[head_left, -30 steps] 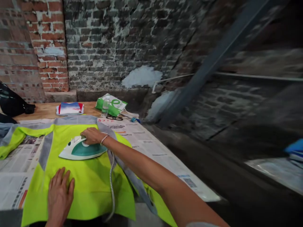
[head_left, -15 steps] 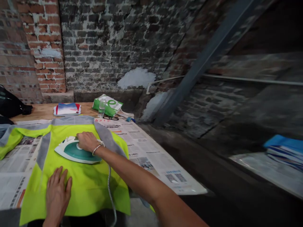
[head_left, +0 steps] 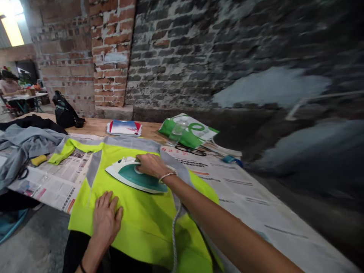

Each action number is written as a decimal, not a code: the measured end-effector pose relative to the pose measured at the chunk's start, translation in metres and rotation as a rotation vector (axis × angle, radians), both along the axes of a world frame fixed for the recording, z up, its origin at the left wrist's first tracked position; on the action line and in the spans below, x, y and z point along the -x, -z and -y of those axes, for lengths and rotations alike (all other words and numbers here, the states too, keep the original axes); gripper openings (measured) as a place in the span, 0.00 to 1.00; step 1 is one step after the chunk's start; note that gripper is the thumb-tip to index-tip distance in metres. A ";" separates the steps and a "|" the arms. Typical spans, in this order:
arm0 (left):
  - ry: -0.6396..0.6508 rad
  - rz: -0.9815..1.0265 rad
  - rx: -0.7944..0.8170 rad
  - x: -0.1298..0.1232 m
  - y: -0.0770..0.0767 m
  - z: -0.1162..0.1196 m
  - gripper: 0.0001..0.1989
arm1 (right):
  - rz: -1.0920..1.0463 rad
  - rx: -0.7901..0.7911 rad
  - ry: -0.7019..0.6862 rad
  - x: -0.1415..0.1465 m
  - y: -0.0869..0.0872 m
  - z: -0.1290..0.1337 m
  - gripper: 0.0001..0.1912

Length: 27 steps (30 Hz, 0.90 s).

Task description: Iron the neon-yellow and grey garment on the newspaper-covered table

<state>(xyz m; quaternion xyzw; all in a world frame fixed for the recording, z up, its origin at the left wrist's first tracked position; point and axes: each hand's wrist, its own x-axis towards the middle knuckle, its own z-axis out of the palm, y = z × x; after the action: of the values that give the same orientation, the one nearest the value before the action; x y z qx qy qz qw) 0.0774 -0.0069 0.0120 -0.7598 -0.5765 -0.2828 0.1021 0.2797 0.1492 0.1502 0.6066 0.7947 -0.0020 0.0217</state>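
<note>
A neon-yellow and grey sweatshirt (head_left: pixel 142 216) is spread over newspaper on the table. My right hand (head_left: pixel 152 165) is wrapped round the handle of a green and white clothes iron (head_left: pixel 139 177), whose soleplate rests on the upper part of the garment. From the iron's heel a braided cord (head_left: pixel 174 239) hangs down past the hem. My left hand (head_left: pixel 107 217) lies flat on the fabric near the lower left, fingers stretched out, a little below the iron.
Behind the sweatshirt lie a folded white, red and blue cloth (head_left: pixel 124 128), a green and white bag (head_left: pixel 190 131), a clear bottle (head_left: pixel 176 132) and glasses (head_left: pixel 190 150). Grey clothing (head_left: pixel 27 142) and a black bag (head_left: pixel 65 110) are leftward. A person (head_left: pixel 10 85) sits in the far left background.
The view has turned left, so everything sits further right and the grey clothing and a distant person now show. The iron stays on about the same part of the sweatshirt.
</note>
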 end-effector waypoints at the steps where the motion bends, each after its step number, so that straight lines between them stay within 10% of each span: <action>1: -0.002 0.001 0.009 -0.001 -0.001 0.001 0.15 | 0.002 -0.001 0.005 -0.001 0.001 -0.002 0.18; 27: 0.036 0.011 0.093 -0.001 -0.011 0.003 0.15 | -0.018 -0.019 0.206 0.003 0.003 -0.025 0.23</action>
<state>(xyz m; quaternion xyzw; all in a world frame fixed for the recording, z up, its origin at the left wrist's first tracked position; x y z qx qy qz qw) 0.0788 -0.0102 0.0234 -0.7724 -0.5757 -0.2618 0.0586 0.2768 0.1744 0.1471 0.6851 0.7284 -0.0022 0.0088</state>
